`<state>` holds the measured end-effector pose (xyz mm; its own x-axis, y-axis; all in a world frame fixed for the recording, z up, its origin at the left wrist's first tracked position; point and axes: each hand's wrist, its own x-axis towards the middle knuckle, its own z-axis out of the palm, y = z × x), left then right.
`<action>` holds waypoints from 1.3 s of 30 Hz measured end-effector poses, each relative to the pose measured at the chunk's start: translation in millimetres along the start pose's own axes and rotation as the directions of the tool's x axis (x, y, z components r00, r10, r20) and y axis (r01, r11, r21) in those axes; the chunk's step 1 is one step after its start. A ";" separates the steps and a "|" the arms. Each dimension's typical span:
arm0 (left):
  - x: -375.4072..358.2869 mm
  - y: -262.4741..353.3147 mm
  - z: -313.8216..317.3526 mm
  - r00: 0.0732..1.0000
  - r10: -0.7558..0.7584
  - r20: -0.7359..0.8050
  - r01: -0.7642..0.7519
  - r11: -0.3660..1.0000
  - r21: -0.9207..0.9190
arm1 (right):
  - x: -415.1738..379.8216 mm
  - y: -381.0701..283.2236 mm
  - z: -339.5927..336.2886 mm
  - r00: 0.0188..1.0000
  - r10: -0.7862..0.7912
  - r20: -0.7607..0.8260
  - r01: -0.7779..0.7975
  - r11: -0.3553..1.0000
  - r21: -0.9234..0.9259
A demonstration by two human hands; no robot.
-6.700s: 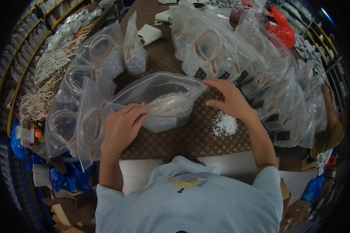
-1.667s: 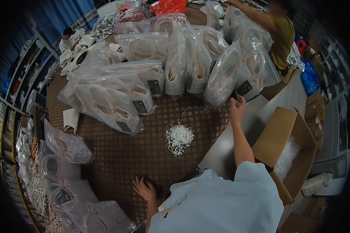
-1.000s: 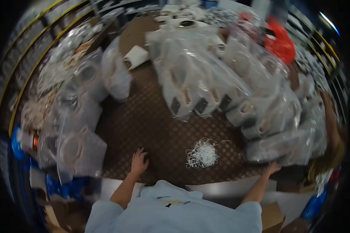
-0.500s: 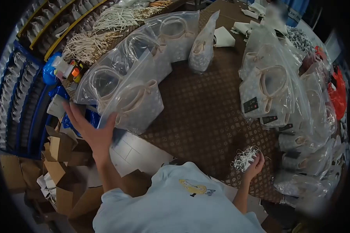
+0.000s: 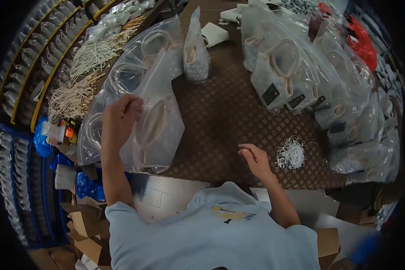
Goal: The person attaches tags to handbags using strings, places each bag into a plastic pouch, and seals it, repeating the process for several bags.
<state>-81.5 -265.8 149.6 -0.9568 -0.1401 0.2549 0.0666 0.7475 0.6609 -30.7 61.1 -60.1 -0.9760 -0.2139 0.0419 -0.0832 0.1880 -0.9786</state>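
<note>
My left hand is closed, fingers curled and pinching the clear plastic bag at the front left of the table. Inside that bag stands a pale patterned handbag with beige trim. My right hand is over the table's front edge, thumb and forefinger brought close together; anything between them is too small to make out. Just right of it lies a tangled heap of thin white strings, apart from the hand.
Several more bagged handbags line the right side, some with black tags. Another bagged handbag stands at the back. Strap bundles lie at left, near racks. Cardboard boxes sit on the floor.
My left hand has gone from spread fingers beside the front bag to pinching its plastic. My right hand has left the string heap and moved left. The view has shifted rightward.
</note>
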 end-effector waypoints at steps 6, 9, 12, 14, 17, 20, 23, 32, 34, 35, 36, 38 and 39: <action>40.1 62.6 12.4 0.711 0.617 0.337 -0.701 0.658 0.275 | 47.7 -116.9 -50.0 0.813 -0.532 -0.236 0.444 0.829 -0.341; 64.6 78.2 50.0 0.603 0.673 0.428 -0.797 0.524 0.299 | 74.7 -188.9 -64.2 0.641 -0.764 -0.079 0.513 0.502 -0.696; 76.4 94.3 89.5 0.377 0.858 0.348 -0.922 0.312 0.229 | 90.5 -207.7 -70.9 0.821 -0.551 0.149 0.371 0.318 -0.873; 75.7 105.3 109.3 0.354 0.853 0.383 -0.928 0.270 0.255 | 88.3 -202.2 -77.0 0.966 -0.205 0.158 0.221 0.330 -0.918; 73.8 110.0 126.8 0.318 0.864 0.390 -0.935 0.219 0.279 | 83.2 -186.8 -85.5 0.957 -0.253 0.140 0.237 0.409 -0.881; 67.1 116.6 132.2 0.245 0.902 0.355 -0.953 0.157 0.258 | 79.4 -186.8 -92.0 0.981 0.041 0.191 0.114 0.676 -0.728; 69.0 119.1 135.0 0.215 0.936 0.279 -0.954 0.141 0.264 | 80.2 -181.2 -92.0 0.976 0.015 0.218 0.127 0.773 -0.622; 11.1 80.9 134.6 0.908 0.291 0.303 -0.141 0.890 -0.434 | 102.2 -156.7 -81.9 0.871 0.334 0.360 -0.329 0.941 -0.078; 5.6 79.7 139.0 0.864 0.202 0.461 0.096 0.833 -0.545 | 103.9 -158.7 -76.1 0.891 0.325 0.318 -0.315 0.945 -0.082; 4.3 81.7 140.7 0.830 0.192 0.524 0.127 0.849 -0.513 | 104.8 -158.0 -74.6 0.889 0.322 0.325 -0.310 0.946 -0.089; 3.5 83.0 141.9 0.790 0.180 0.586 0.157 0.864 -0.478 | 105.2 -155.3 -73.5 0.894 0.284 0.346 -0.269 0.959 -0.092; 5.8 87.3 142.2 0.774 0.156 0.614 0.212 0.850 -0.483 | 101.4 -155.9 -69.8 0.896 0.249 0.369 -0.228 0.969 -0.098; 7.2 89.2 142.2 0.751 0.138 0.646 0.261 0.836 -0.482 | 97.6 -159.7 -67.6 0.900 0.224 0.373 -0.195 0.974 -0.113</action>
<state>-122.7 -107.9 110.0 -0.8922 0.4172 -0.1732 -0.0575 0.2756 0.9596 -126.3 75.0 113.9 -0.8222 -0.5083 -0.2562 0.0867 0.3331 -0.9389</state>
